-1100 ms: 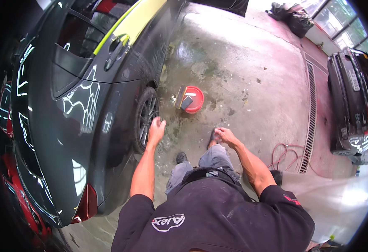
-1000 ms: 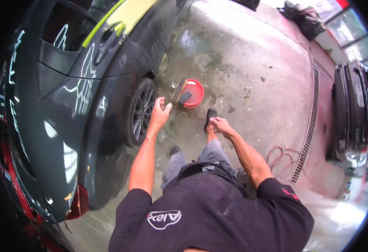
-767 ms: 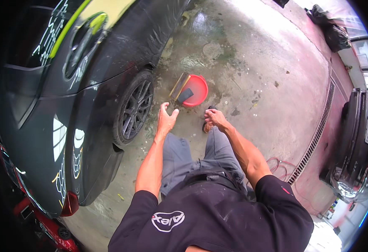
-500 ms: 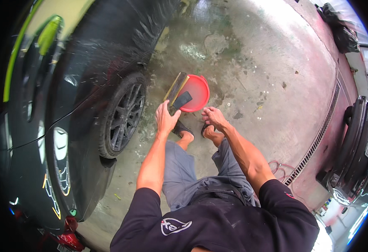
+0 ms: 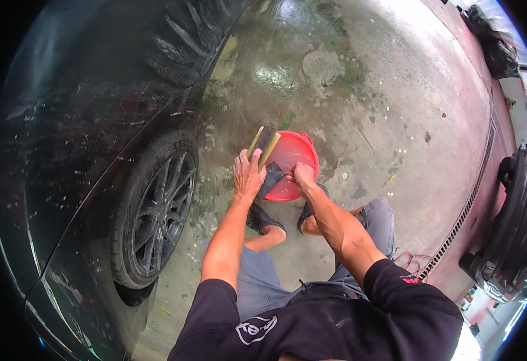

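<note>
My left hand (image 5: pixel 249 175) is closed around a long sanding block (image 5: pixel 266 144), dark in the middle with yellowish edges, tilted at the left rim of a red bucket (image 5: pixel 284 197). A dark flat piece like sandpaper (image 5: pixel 270 179) sticks out beside that hand and hangs over the bucket's opening. My right hand (image 5: pixel 303 174) reaches over the bucket with its fingers curled together, close to the piece's right end. What those fingers hold, if anything, I cannot make out. Cloudy liquid seems to fill the bucket.
A dark car body with smeared, wet-looking panels and a black wheel (image 5: pixel 158 210) stands close on my left. My feet in dark shoes (image 5: pixel 262 219) are just behind the bucket. A floor drain grate (image 5: pixel 465 207), a red hose (image 5: pixel 409 260) and another dark car (image 5: pixel 510 222) lie to the right.
I have bent lower, and the bucket looks nearer. My right hand has moved from beside the bucket to over its opening. The left hand still holds the block.
</note>
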`<state>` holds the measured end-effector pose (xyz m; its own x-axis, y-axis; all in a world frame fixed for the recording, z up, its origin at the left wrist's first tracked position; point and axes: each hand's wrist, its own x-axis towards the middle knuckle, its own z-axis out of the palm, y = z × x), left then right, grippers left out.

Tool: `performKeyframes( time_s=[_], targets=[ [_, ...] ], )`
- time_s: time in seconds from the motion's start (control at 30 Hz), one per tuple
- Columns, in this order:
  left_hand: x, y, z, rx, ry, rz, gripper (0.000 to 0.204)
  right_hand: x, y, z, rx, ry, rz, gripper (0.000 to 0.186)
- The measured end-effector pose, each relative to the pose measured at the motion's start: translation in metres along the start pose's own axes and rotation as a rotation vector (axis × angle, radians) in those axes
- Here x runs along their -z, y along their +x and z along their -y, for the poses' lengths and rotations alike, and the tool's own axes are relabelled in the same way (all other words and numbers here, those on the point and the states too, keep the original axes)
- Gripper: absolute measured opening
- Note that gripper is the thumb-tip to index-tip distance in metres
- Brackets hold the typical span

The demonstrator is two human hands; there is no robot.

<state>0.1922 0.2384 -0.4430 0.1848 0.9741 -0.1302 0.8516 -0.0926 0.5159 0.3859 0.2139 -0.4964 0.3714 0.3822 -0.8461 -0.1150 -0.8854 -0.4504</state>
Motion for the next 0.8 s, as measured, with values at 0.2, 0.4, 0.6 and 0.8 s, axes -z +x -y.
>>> performKeyframes(
  time_s=[0.2, 0.4, 0.6, 0.8],
  targets=[
    [0.032, 0.018, -0.014, 0.033, -0.062, -0.132, 0.056, 0.017, 0.007, 0.023, 0.093, -0.015, 0.086, 0.043],
    [0.139, -0.05, -0.026, 0.156, -0.098, -0.109, 0.049, 0.018, -0.147, 0.176, -0.12, 0.673, 0.698, 0.044],
    [0.276, -0.114, -0.066, 0.266, -0.113, -0.113, 0.047, -0.056, -0.405, 0.41, 0.643, 0.874, 0.492, 0.044],
    [0.361, -0.16, -0.083, 0.463, -0.114, -0.206, 0.048, -0.163, -0.504, 0.546, 1.408, 0.16, 0.143, 0.069]
  ],
)
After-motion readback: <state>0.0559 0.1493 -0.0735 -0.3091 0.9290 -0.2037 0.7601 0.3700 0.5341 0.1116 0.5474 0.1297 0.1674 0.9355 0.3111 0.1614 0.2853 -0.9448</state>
